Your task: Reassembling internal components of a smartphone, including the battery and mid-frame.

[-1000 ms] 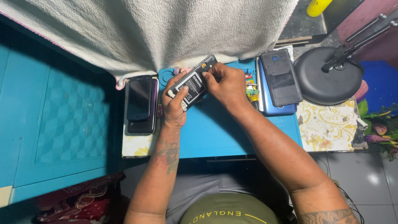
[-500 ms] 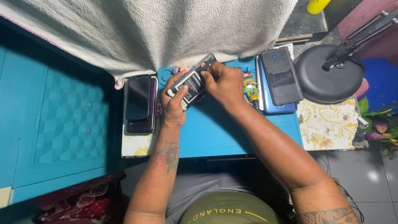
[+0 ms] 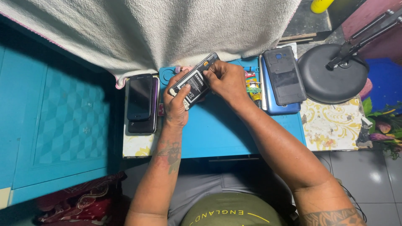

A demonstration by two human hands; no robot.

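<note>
- Looking down through the head camera, I count two hands at work over one blue mat on a small table.
- My left hand cradles one opened phone, back facing up, tilted diagonally above the mat's far edge; its fingers curl closed around the phone's lower end and side.
- One battery, dark with a white label, sits in the phone's back; my left thumb rests on it.
- My right hand meets the phone's upper end, fingers pinched narrow against the edge near the battery's top; I cannot tell whether they grip the battery or only the frame.
- Left of the mat I count two phones stacked, screens dark, the upper one smaller.
- Right of the mat lies one blue phone with one dark back cover laid over it.
- Between my right hand and that phone stands a cluster of small tubes; their number is unclear.
- One round black lamp base sits far right, and one white towel hangs across the top.
</note>
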